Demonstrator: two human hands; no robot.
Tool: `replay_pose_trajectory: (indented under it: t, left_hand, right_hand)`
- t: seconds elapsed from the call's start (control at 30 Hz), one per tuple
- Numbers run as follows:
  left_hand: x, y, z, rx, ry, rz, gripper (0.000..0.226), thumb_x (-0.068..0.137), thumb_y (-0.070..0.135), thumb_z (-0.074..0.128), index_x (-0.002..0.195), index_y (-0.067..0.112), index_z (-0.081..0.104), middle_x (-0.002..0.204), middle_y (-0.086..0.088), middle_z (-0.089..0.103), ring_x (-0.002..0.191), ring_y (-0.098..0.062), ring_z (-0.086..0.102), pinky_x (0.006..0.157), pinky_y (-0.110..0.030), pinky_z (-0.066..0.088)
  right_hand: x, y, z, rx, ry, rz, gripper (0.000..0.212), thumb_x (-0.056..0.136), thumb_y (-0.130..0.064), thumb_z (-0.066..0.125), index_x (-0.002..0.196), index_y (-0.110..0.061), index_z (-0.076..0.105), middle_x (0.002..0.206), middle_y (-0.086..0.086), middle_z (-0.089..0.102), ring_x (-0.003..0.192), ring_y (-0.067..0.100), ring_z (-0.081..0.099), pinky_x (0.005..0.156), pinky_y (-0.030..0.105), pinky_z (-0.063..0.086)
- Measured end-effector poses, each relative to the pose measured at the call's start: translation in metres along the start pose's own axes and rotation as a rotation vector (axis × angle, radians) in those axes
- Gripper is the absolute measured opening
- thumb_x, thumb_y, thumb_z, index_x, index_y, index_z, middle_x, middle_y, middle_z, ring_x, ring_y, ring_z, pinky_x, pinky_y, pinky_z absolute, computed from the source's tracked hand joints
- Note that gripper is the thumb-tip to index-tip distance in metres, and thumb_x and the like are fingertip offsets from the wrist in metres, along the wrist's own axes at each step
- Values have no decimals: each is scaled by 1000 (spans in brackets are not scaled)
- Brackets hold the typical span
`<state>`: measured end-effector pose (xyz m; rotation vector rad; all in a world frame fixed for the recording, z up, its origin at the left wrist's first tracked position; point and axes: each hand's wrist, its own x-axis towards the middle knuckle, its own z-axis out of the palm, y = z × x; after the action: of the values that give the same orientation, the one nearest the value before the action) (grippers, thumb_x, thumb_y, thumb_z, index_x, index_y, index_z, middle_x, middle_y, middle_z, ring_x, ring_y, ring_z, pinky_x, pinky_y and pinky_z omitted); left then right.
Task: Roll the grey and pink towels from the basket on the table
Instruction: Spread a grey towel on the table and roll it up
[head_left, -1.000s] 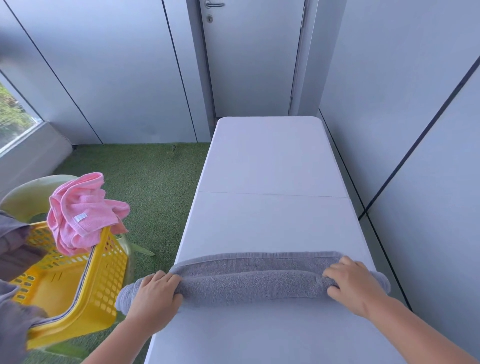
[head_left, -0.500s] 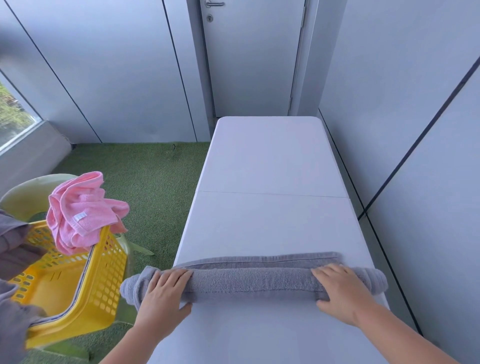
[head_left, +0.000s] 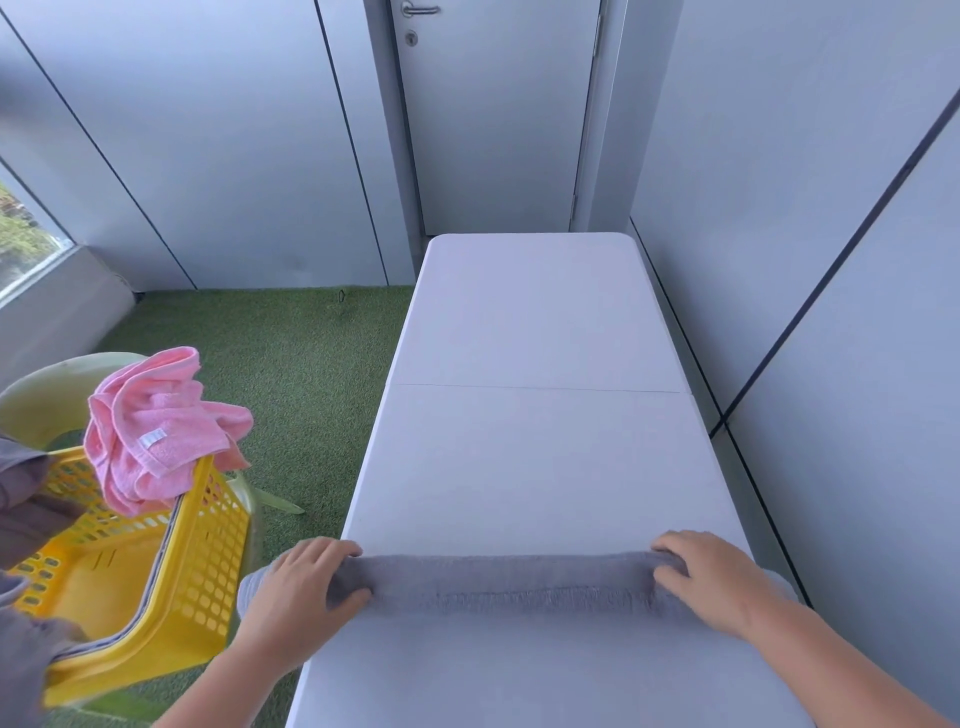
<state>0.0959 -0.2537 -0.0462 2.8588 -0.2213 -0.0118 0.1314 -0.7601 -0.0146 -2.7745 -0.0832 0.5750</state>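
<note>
A grey towel (head_left: 511, 582) lies rolled into a long tube across the near part of the white table (head_left: 535, 457). My left hand (head_left: 296, 597) rests over the roll's left end, fingers curved over its top and thumb at its near side. My right hand (head_left: 711, 579) lies on the right end the same way. Both ends of the roll stick out past the table's sides. A pink towel (head_left: 156, 436) hangs crumpled over the far rim of the yellow basket (head_left: 171, 582) left of the table.
Dark grey cloths (head_left: 26, 499) hang over the basket's left side. A pale green chair (head_left: 47, 395) stands behind the basket on green artificial grass. A grey wall runs close along the table's right edge, and a door (head_left: 498, 114) is at the far end.
Both hands rolled the grey towel away from me. The flat strip that lay beyond the roll is now wound in, and the roll is thicker.
</note>
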Motion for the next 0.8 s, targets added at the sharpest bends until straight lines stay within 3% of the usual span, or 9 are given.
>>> replay_pose_trajectory:
  t: [0.1, 0.17, 0.23, 0.3, 0.37, 0.47, 0.6, 0.8]
  left_hand:
    - [2, -5, 5, 81, 96, 9, 44, 91, 60, 43, 114, 30, 65, 109, 18, 62, 108, -15, 59, 98, -39, 44]
    - [3, 12, 8, 77, 105, -12, 56, 96, 63, 32, 123, 26, 64, 119, 13, 63, 118, -19, 57, 107, -48, 40]
    - [7, 43, 16, 86, 37, 44, 62, 91, 69, 40, 135, 28, 56, 129, 13, 59, 126, -16, 51, 113, -51, 34]
    - [11, 86, 31, 113, -79, 165, 72, 78, 69, 55, 140, 32, 48, 130, 15, 55, 126, -14, 50, 116, -52, 30]
    - [17, 131, 49, 128, -149, 239, 77, 61, 58, 66, 132, 34, 50, 120, 15, 58, 115, -14, 58, 113, -52, 36]
    - [24, 163, 67, 145, -195, 248, 71, 50, 47, 78, 115, 31, 54, 105, 13, 61, 100, -17, 63, 103, -47, 47]
    - [23, 132, 61, 159, -165, 301, 75, 56, 40, 76, 126, 34, 50, 110, 13, 58, 96, -17, 58, 88, -33, 51]
    - [4, 39, 22, 240, -187, 167, 87, 47, 50, 87, 126, 36, 52, 103, 14, 58, 90, -16, 61, 80, -34, 52]
  right_hand:
    - [-1, 0, 6, -116, 145, -1, 38, 97, -46, 42, 129, -31, 56, 124, -16, 61, 118, 11, 50, 95, 32, 40]
    - [-5, -10, 11, -133, 170, -80, 54, 92, -62, 43, 134, -30, 53, 129, -15, 58, 122, 12, 49, 101, 33, 37]
    - [-7, -33, 21, -168, 112, -190, 77, 79, -77, 44, 138, -29, 49, 131, -13, 56, 124, 13, 48, 106, 35, 34]
    - [-3, -67, 42, -221, 34, -287, 87, 69, -76, 50, 142, -28, 45, 132, -9, 55, 123, 17, 50, 107, 39, 35]
    - [3, -105, 68, -287, 27, -366, 84, 60, -63, 65, 134, -27, 48, 120, -7, 60, 109, 19, 58, 95, 41, 46]
    - [7, -138, 91, -312, 102, -396, 71, 38, -47, 82, 102, -24, 61, 87, -7, 62, 77, 18, 60, 66, 35, 51]
    - [12, -117, 90, -337, 141, -394, 68, 42, -34, 84, 104, -29, 57, 84, -10, 57, 73, 17, 56, 61, 31, 45]
    - [5, -76, 67, -338, 103, -285, 65, 42, -36, 82, 102, -31, 56, 78, -15, 56, 68, 15, 55, 57, 29, 37]
